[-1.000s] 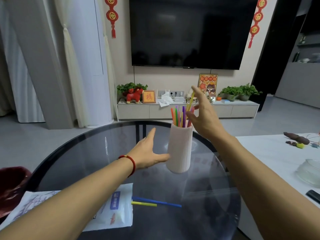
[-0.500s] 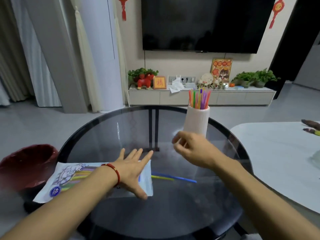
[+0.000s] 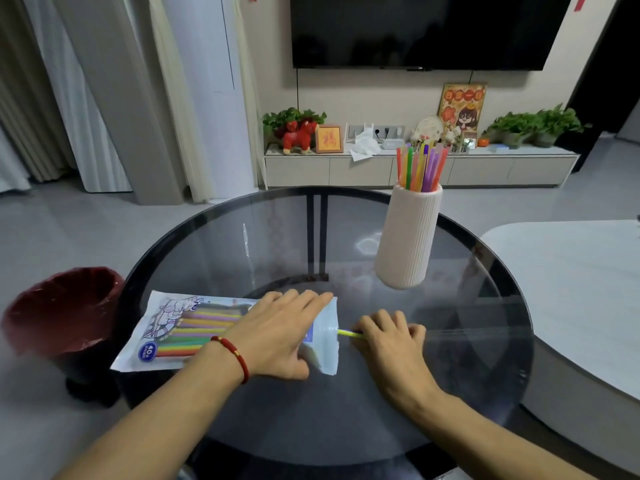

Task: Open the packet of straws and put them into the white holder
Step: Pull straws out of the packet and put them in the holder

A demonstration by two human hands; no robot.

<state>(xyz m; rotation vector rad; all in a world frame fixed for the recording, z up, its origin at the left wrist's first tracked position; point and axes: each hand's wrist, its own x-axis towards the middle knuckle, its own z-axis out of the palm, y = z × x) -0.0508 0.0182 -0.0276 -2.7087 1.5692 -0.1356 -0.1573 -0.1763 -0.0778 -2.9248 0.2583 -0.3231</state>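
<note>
A straw packet (image 3: 180, 329) with coloured straws inside lies flat on the round glass table (image 3: 467, 341). My left hand (image 3: 277, 332) presses flat on the packet's right end, fingers spread. My right hand (image 3: 388, 341) is closed around a yellow straw (image 3: 348, 333) lying on the glass just right of the packet's open end. Whether the blue straw is under that hand is hidden. The ribbed white holder (image 3: 408, 237) stands upright at the far right of the table with several coloured straws (image 3: 420, 168) sticking out of it.
A dark red bin (image 3: 59, 313) stands on the floor left of the table. A white table (image 3: 581, 289) adjoins on the right. A low TV cabinet (image 3: 415, 168) with plants and ornaments runs along the far wall.
My left hand slid right onto the packet's open end. My right hand came down from near the holder and closed on the yellow straw on the glass.
</note>
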